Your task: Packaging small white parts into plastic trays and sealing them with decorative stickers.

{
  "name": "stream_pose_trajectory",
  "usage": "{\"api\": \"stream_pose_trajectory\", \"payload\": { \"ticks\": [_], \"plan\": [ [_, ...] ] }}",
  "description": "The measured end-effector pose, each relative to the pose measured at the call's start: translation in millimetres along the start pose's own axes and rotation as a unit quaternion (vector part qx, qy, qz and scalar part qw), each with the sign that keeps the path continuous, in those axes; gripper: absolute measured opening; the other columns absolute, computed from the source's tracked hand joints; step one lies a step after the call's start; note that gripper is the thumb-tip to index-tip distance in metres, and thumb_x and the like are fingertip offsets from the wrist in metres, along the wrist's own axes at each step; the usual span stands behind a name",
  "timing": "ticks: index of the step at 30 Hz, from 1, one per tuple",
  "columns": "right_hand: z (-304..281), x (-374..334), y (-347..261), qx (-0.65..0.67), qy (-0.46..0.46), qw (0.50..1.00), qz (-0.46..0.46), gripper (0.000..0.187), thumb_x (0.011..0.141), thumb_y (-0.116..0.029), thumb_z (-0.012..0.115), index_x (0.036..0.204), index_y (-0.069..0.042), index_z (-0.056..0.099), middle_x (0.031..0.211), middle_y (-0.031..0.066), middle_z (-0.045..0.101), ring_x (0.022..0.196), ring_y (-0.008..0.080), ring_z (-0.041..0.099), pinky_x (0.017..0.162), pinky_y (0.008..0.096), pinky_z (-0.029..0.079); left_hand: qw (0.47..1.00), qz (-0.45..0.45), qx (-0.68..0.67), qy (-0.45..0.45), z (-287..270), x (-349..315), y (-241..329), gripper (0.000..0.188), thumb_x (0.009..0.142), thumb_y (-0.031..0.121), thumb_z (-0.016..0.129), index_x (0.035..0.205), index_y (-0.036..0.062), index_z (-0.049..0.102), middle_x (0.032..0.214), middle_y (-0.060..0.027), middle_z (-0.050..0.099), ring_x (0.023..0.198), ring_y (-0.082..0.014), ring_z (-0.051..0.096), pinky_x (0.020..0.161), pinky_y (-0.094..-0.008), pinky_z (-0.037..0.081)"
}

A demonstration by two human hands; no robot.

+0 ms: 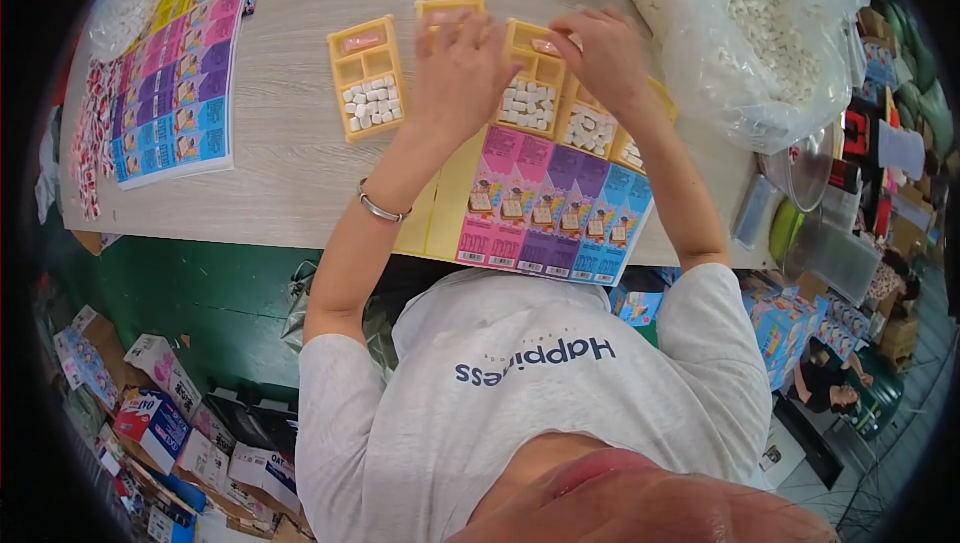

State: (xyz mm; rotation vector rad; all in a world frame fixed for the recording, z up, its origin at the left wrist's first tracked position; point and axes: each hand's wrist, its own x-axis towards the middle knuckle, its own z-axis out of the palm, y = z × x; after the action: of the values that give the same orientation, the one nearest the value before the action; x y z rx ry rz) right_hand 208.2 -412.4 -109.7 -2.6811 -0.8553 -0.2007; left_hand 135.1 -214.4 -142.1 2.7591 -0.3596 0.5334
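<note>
Holding left hand (458, 73) over yellow tray (450, 6) in spread grip; holding right hand (610, 63) at pink packet (543, 46) in neighbouring tray (549, 72) of white pieces (528, 103), can't tell if pinching.

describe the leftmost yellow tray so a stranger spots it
On the pale wood-grain table, left of the person's left hand, lies a yellow rectangular plastic tray with small white pieces in its large near compartment. Unlike the other yellow plastic trays, its whole outline shows.
</note>
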Motion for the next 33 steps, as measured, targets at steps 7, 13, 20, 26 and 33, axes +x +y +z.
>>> {"api": "stream_pose_trajectory", "payload": {
  "ticks": [7, 13, 20, 26, 33],
  "plan": [
    [25, -2, 14, 0.096, -0.037, 0.994, 0.033, 0.018, 0.085, -0.028, 0.073, 0.095, -0.014, 0.077, 0.080, 0.0084, 0.070, 0.078, 0.0293, 0.065, 0.072, 0.0395, 0.052, 0.997, 0.054, -0.045, -0.010, 25, 6, 10, 0.030, 0.085, 0.028, 0.070, 0.109, 0.0105, 0.068, 0.110, -0.0015, 0.065, 0.112, -0.0189, 0.058, 0.110, -0.0476, 0.029],
    [17, 60, 19, 0.222, 0.082, 0.972, -0.015, 0.019, 0.086, -0.020, 0.075, 0.099, -0.006, 0.075, 0.077, 0.0095, 0.070, 0.059, 0.0187, 0.061, 0.061, 0.0332, 0.051, 0.997, 0.013, -0.073, 0.006, 13, -1, -1, 0.024, 0.085, 0.027, 0.070, 0.103, 0.0119, 0.069, 0.105, -0.0014, 0.066, 0.106, -0.0202, 0.060, 0.108, -0.0463, 0.033],
    [63, 170, -10, -0.089, 0.027, 0.993, 0.072, 0.023, 0.086, -0.025, 0.060, 0.092, -0.006, 0.072, 0.099, 0.0168, 0.071, 0.101, 0.0321, 0.067, 0.084, 0.0462, 0.054, 0.998, 0.044, 0.018, -0.046, 17, 3, 16, 0.031, 0.088, 0.034, 0.068, 0.109, 0.0107, 0.069, 0.108, -0.0015, 0.063, 0.114, -0.0203, 0.055, 0.109, -0.0485, 0.032],
    [49, 141, 43, -0.189, 0.020, 0.982, -0.019, 0.018, 0.084, -0.020, 0.060, 0.089, -0.006, 0.071, 0.092, 0.0165, 0.071, 0.095, 0.0320, 0.069, 0.082, 0.0427, 0.055, 0.999, 0.038, 0.016, -0.030, 16, 4, 29, 0.041, 0.088, 0.039, 0.068, 0.115, 0.0088, 0.065, 0.108, -0.0021, 0.062, 0.116, -0.0205, 0.054, 0.111, -0.0498, 0.031],
    [-45, -32, 49, 0.131, -0.088, 0.985, 0.069, 0.016, 0.088, -0.019, 0.071, 0.097, -0.007, 0.074, 0.075, 0.0090, 0.067, 0.067, 0.0208, 0.062, 0.065, 0.0330, 0.050, 0.997, 0.046, -0.002, -0.057, 23, 0, 24, 0.050, 0.093, 0.045, 0.061, 0.127, 0.0084, 0.061, 0.118, -0.0032, 0.062, 0.121, -0.0225, 0.053, 0.114, -0.0476, 0.030]
  ]
}}
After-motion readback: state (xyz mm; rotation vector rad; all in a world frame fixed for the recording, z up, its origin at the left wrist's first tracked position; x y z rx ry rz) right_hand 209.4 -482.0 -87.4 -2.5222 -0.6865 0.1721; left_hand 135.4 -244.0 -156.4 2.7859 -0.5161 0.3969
